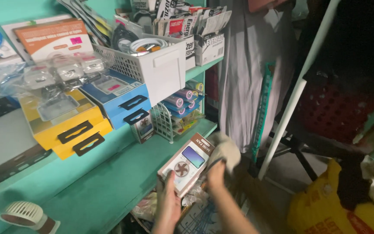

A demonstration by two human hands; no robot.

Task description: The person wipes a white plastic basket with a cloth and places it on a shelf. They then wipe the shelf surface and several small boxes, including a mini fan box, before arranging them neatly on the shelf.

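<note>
My left hand (pixel 168 203) holds a small boxed fan (pixel 186 164), a flat white and brown carton with a fan picture, just off the front edge of the teal shelf (pixel 109 186). My right hand (pixel 216 173) grips a pale cloth (pixel 226 149) pressed against the box's right side. Both forearms come up from the bottom of the view.
Yellow boxes (pixel 63 123) and blue boxes (pixel 117 97) lean on the shelf. A white mesh basket (pixel 146 63) holds cables, with battery cartons (pixel 200 37) behind. A small white fan (pixel 27 214) lies bottom left. A grey cloth (pixel 252 73), white pole (pixel 295 95) and yellow bag (pixel 325 208) stand right.
</note>
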